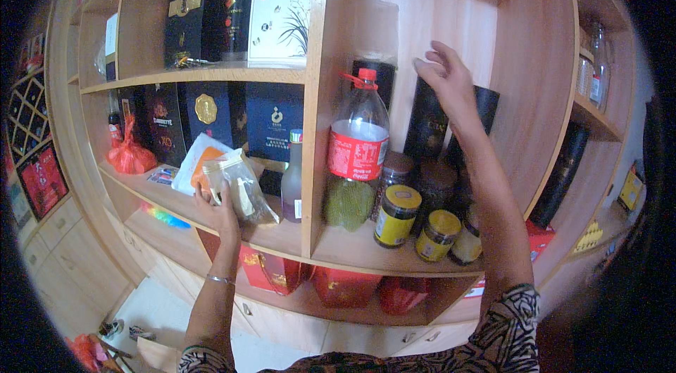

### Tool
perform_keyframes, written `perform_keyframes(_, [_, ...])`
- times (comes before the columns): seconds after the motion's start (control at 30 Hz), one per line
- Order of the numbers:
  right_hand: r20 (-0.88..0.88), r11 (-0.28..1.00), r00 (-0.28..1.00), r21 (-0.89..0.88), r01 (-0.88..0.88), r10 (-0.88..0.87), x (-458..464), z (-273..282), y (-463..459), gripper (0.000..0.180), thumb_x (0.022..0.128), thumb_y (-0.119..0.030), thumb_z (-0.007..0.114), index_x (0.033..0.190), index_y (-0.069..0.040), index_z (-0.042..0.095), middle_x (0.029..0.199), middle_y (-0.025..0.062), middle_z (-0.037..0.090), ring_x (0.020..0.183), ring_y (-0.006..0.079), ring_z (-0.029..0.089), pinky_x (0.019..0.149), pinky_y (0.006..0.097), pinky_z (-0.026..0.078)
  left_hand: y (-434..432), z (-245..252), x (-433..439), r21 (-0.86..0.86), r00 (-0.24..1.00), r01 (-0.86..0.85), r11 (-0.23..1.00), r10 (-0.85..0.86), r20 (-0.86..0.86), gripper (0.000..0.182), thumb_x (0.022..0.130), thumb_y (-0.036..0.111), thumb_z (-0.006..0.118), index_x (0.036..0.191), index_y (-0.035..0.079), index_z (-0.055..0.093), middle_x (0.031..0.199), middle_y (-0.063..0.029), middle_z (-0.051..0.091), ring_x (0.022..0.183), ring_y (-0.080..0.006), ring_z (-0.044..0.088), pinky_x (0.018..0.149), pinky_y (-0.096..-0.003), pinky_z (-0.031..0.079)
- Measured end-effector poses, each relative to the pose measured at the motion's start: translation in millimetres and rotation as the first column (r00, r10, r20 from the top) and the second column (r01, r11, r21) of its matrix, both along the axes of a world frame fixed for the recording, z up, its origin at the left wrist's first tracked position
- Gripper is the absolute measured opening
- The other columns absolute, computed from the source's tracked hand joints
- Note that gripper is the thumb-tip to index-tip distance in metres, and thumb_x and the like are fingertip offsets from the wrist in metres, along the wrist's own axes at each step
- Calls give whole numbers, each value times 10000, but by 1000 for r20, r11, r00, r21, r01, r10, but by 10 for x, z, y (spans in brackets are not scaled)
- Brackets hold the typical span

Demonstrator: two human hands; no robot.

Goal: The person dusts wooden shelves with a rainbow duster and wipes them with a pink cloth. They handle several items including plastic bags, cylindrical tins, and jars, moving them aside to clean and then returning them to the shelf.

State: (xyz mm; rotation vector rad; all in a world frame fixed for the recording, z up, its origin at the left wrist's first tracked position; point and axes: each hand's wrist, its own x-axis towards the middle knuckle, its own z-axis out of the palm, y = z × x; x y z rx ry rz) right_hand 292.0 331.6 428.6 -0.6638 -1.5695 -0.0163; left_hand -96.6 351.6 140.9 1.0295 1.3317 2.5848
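My left hand (219, 209) grips the edge of a clear zip-top plastic bag (245, 190) with something pale inside, at the front of the left shelf. Behind the bag leans a white and orange packet (198, 159). My right hand (446, 74) is raised in the right compartment, fingers apart and holding nothing. Below it stand black cylindrical canisters (425, 119). To its left is a large Coca-Cola plastic bottle (359, 146) with a red cap and green contents in its lower part. Yellow-labelled jars (396, 217) stand along the shelf front.
A wooden divider (317, 109) separates the compartments. A dark glass bottle (294, 183) stands against its left side. Dark gift boxes (274, 122) line the left shelf, beside a knotted red plastic bag (132, 148). Red gift bags (346, 288) sit on the lower shelf.
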Motion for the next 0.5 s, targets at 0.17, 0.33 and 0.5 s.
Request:
perform_keyframes(0.17, [8,919,945,-231,320,-327,-210,431,1015,910,666,-530,766,1249,111,490,1189,306,580,1086,371,601,932,402,478,-79,8,27,-13,995,-100,995,100,18,729,907,357,622,1436,-24,298,1432,-194,344,1257,-316,378,1085,-412,290])
perform_keyframes(0.33, [97,856,909,-307,415,-406,-267,482,1545,911,632,-552,782,1146,153,522,1116,321,606,1063,367,609,900,411,487,-76,45,10,-8,991,-137,991,137,0,715,919,381,597,1420,-46,318,1444,-212,343,1304,-324,361,1094,-422,281])
perform_keyframes(0.5, [49,841,900,-336,424,-434,-327,460,1725,892,573,-508,828,1110,146,545,1113,309,616,1040,386,624,888,415,504,-67,27,28,-1,991,-131,991,131,28,703,916,384,602,1403,-54,347,1439,-223,355,1300,-324,375,1084,-423,299])
